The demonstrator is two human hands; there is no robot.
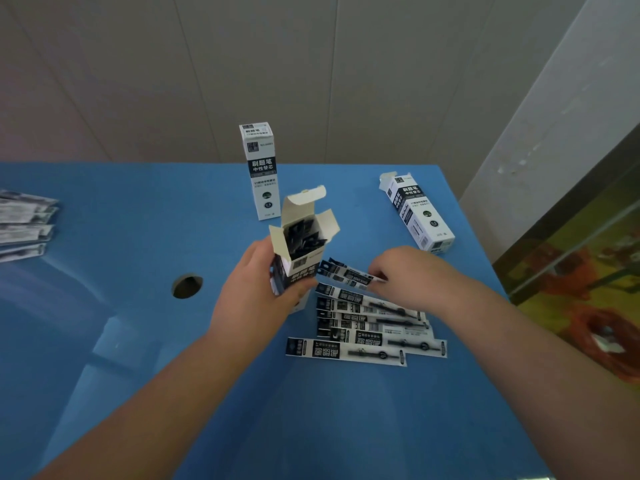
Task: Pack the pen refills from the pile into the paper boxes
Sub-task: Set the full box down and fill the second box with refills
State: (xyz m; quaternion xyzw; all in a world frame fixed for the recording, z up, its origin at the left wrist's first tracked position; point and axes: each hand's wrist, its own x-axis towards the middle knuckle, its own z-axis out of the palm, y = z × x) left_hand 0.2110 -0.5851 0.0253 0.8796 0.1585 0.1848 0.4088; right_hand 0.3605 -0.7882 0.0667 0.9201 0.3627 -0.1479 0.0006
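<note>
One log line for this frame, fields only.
left hand: holds open box | right hand: pinches refill packet | pile: remains on table

The open box (298, 251) sits in my left hand (256, 292), refill packets (367, 323) fanned on the table (138, 341) to its right. Behind stands a closed box (259, 171); another box (417, 213) lies far right.

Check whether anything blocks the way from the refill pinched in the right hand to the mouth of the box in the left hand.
Nothing visible does. The right hand pinches a pen refill just beside the open box held by the left hand. The box's flaps are folded open, though refills already fill part of it.
</note>
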